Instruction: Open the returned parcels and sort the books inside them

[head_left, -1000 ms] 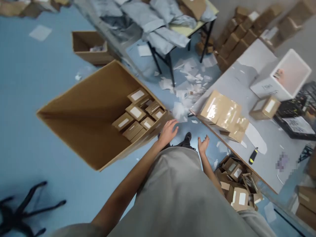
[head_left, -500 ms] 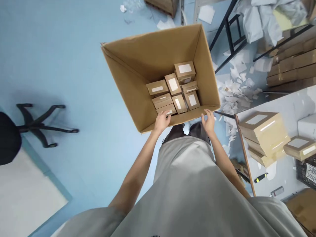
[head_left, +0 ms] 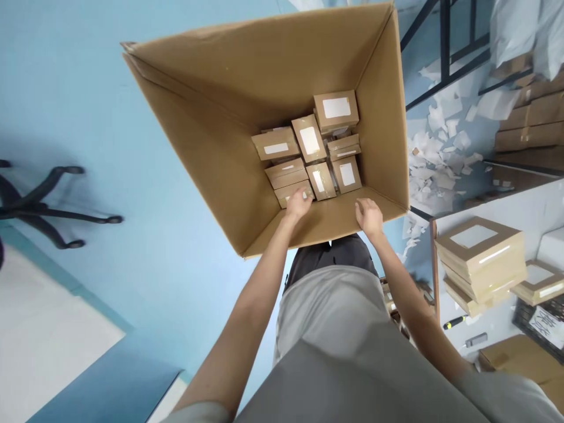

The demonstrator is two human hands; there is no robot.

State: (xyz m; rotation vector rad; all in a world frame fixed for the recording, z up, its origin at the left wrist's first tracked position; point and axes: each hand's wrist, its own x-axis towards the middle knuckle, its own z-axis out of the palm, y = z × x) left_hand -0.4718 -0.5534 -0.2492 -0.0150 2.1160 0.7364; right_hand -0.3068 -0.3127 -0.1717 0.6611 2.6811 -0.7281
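Note:
A large open carton stands in front of me, its walls sloping in toward the bottom. Several small brown boxes with white labels, such as one box at the far right corner, lie packed in it. My left hand reaches over the near wall, fingers loosely bent, just above or at a small box; contact cannot be made out. Inside the near wall hangs my right hand, its fingers slightly curled, close to the cardboard and nearest to a labelled box. Neither hand visibly holds anything.
A white table on the right bears stacked boxes, a yellow-black cutter and a dark crate. Paper scraps litter the floor beyond a black metal frame. A chair base stands at left.
Both hands have moved from the carton's near rim to inside it. My view has come closer to the carton, so it looks larger.

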